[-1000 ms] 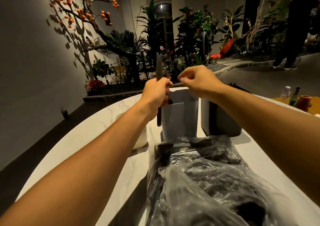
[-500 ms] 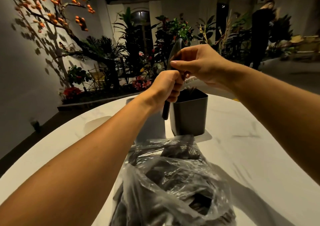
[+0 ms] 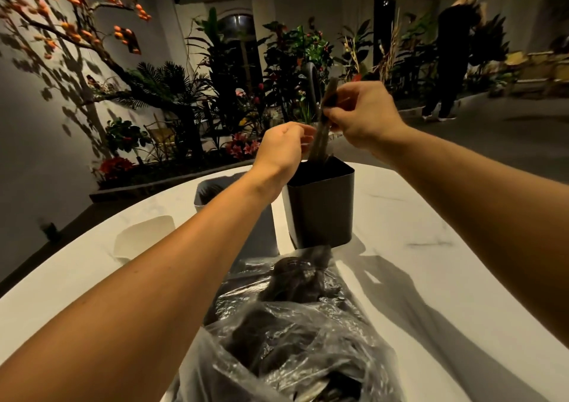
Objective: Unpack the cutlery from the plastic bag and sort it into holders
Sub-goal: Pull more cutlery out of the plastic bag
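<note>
A clear plastic bag (image 3: 295, 334) full of dark cutlery lies on the white table (image 3: 431, 263) in front of me. Behind it stand three holders: a dark one (image 3: 323, 210), a grey one (image 3: 212, 192) partly hidden by my left forearm, and a white one (image 3: 144, 235) at the left. My right hand (image 3: 363, 115) pinches a dark cutlery piece (image 3: 321, 124) upright, its lower end inside the dark holder. My left hand (image 3: 281, 147) hovers beside that piece with loosely curled fingers; whether it touches the piece cannot be told.
Beyond the table's far edge is a bed of plants and flowers (image 3: 246, 100) against a wall. A person in dark clothes (image 3: 449, 57) stands at the back right on the floor.
My right hand has taken the dark piece over from my left hand and lowered its end into the dark holder. The left hand has loosened. The view has shifted a little.
</note>
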Demonstrator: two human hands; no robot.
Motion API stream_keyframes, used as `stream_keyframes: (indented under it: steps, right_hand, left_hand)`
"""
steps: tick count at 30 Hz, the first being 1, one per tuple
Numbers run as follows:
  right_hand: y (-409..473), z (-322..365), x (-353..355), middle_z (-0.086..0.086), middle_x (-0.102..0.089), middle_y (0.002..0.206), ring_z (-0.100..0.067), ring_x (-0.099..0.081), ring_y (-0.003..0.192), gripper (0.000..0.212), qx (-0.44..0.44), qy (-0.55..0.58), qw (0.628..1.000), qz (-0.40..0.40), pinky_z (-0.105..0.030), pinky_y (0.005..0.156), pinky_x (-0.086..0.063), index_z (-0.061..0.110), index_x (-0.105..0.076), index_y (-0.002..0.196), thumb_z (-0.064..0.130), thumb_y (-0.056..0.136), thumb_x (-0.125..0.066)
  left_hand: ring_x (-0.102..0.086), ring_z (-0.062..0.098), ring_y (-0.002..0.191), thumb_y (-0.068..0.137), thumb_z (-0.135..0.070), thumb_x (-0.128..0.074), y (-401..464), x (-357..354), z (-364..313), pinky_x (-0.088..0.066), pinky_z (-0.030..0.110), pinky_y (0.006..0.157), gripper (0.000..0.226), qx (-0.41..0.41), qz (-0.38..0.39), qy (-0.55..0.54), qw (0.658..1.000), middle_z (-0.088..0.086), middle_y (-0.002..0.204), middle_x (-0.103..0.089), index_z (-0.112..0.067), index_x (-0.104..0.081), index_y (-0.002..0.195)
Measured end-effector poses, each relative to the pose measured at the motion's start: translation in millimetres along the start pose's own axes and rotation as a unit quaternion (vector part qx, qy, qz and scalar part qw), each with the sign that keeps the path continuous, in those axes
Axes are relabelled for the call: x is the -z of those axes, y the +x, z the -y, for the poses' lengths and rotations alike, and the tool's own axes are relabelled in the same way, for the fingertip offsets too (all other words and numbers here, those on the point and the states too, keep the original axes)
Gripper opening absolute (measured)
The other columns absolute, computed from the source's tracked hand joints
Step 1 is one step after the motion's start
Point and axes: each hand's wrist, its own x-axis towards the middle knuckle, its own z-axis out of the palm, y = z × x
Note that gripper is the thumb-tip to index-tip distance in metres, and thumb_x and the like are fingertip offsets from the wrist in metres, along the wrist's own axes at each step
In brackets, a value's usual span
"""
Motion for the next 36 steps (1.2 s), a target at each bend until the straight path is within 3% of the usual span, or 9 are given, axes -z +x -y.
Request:
stream_keyframes:
  steps: [3,5,10,13,19,25,28,31,36]
  right_hand:
    - [0,-22,-16,-0.003,-0.072,0.100,-0.019,-0.069,0.094,0.014,-0.027,-0.075,0.997,0.021,-0.037,0.086,-0.058,0.014,-0.071,0.104,0.013,0.091,-0.069]
    - [-2,-33,-22,-0.007,-0.072,0.101,-0.022,-0.068,0.096,0.018,-0.057,-0.110,0.991,0.053,-0.042,0.088,-0.058,0.013,-0.072,0.107,0.017,0.089,-0.071]
    - [-5,-47,-21,-0.009,-0.069,0.118,-0.023,-0.063,0.109,0.030,-0.083,-0.148,0.984,0.056,-0.036,0.097,-0.053,0.011,-0.067,0.121,0.014,0.092,-0.066]
    - [-10,-44,-13,-0.005,-0.070,0.110,-0.019,-0.063,0.101,0.021,-0.084,-0.115,0.990,0.015,-0.030,0.084,-0.052,0.013,-0.072,0.111,0.011,0.094,-0.060]
    - [-45,-6,-9,-0.006,-0.070,0.093,-0.017,-0.066,0.085,0.011,-0.093,-0.023,0.991,0.092,-0.023,0.060,-0.049,0.020,-0.067,0.090,0.018,0.098,-0.059]
    - [-104,45,0,-0.013,-0.070,0.090,-0.021,-0.069,0.080,0.014,-0.073,0.014,0.980,0.184,-0.026,0.065,-0.060,0.004,-0.068,0.102,0.011,0.098,-0.056]
    - [-132,63,4,-0.018,-0.069,0.093,-0.024,-0.068,0.078,0.017,-0.092,0.040,0.963,0.248,-0.031,0.068,-0.062,0.000,-0.067,0.102,0.013,0.097,-0.057]
    - [-155,73,5,-0.016,-0.066,0.096,-0.026,-0.068,0.082,0.023,-0.112,-0.028,0.946,0.304,-0.031,0.070,-0.060,0.004,-0.065,0.102,0.025,0.095,-0.059]
    - [-200,77,-4,-0.010,-0.071,0.096,-0.020,-0.071,0.087,0.019,-0.108,-0.191,0.867,0.448,-0.027,0.080,-0.058,0.005,-0.068,0.106,0.020,0.097,-0.058]
  left_hand:
    - [-0.063,0.024,0.090,0.101,-0.016,-0.041,4,0,16,-0.053,0.042,0.087,0.030,0.009,-0.033,0.102,0.994,0.003,0.083,-0.065,-0.008,-0.069,0.096]
    - [-0.064,0.028,0.096,0.100,-0.017,-0.041,5,1,21,-0.052,0.044,0.090,0.028,0.024,-0.035,0.129,0.991,0.003,0.084,-0.064,-0.010,-0.068,0.094]
    - [-0.062,0.027,0.100,0.101,-0.009,-0.036,5,5,29,-0.050,0.041,0.090,0.029,0.054,-0.021,0.140,0.988,0.013,0.102,-0.069,-0.014,-0.064,0.091]
    - [-0.061,0.023,0.093,0.099,-0.005,-0.033,1,10,28,-0.048,0.033,0.072,0.035,0.053,-0.027,0.130,0.990,0.011,0.099,-0.069,-0.018,-0.061,0.084]
    - [-0.060,0.017,0.086,0.101,-0.003,-0.033,-35,18,5,-0.041,0.019,0.058,0.030,0.053,-0.005,0.123,0.991,0.007,0.095,-0.064,-0.014,-0.061,0.096]
    - [-0.064,0.015,0.075,0.103,-0.008,-0.036,-102,41,-18,-0.049,0.027,0.063,0.026,0.041,0.009,0.142,0.989,0.008,0.094,-0.065,-0.009,-0.061,0.110]
    - [-0.062,0.009,0.060,0.104,-0.007,-0.039,-139,49,-25,-0.050,0.026,0.058,0.024,0.041,0.017,0.148,0.988,0.008,0.084,-0.065,-0.005,-0.061,0.110]
    - [-0.059,0.002,0.046,0.104,-0.010,-0.043,-171,57,-27,-0.051,0.027,0.049,0.017,0.038,0.007,0.166,0.985,0.003,0.072,-0.064,-0.005,-0.059,0.104]
    - [-0.072,0.027,0.064,0.104,-0.011,-0.045,-225,68,-18,-0.061,0.043,0.064,0.023,0.103,0.105,0.145,0.978,0.018,0.077,-0.072,0.000,-0.064,0.096]
